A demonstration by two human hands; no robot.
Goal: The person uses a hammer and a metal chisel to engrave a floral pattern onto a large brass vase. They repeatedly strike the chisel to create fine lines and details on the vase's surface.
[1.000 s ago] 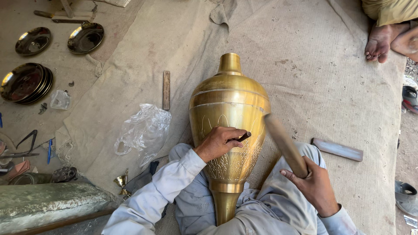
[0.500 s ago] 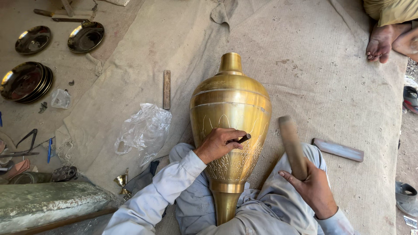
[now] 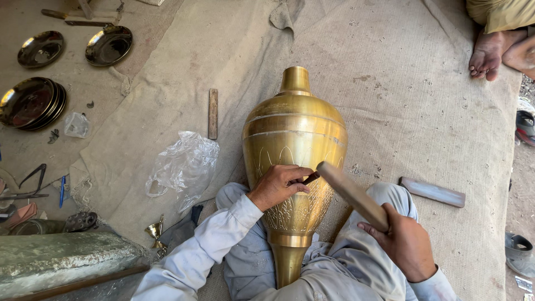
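While the person sits cross-legged at the near edge of the cloth (image 3: 390,100) spread on the floor, a large brass vase (image 3: 295,145) lies across the lap, its foot toward the body and its neck pointing away. The left hand (image 3: 278,185) is curled on the vase's engraved belly, fingers closed around a small dark chisel (image 3: 311,178) whose tip rests on the metal. The right hand (image 3: 404,242) grips the end of a wooden mallet (image 3: 352,195). Half a second ago that mallet stood raised and clear of the chisel; now its head has swung down to meet the chisel's end, so a strike on the pattern is landing or has just landed. The vase and left hand have not shifted.

Just left of the lap lie a crumpled plastic bag (image 3: 184,164) and a tiny brass goblet (image 3: 155,230). A flat bar (image 3: 432,192) lies right of the knee. Farther off, dark metal plates (image 3: 33,103) sit beyond the cloth's left edge, and another person's bare feet (image 3: 493,56) rest at the far right corner.
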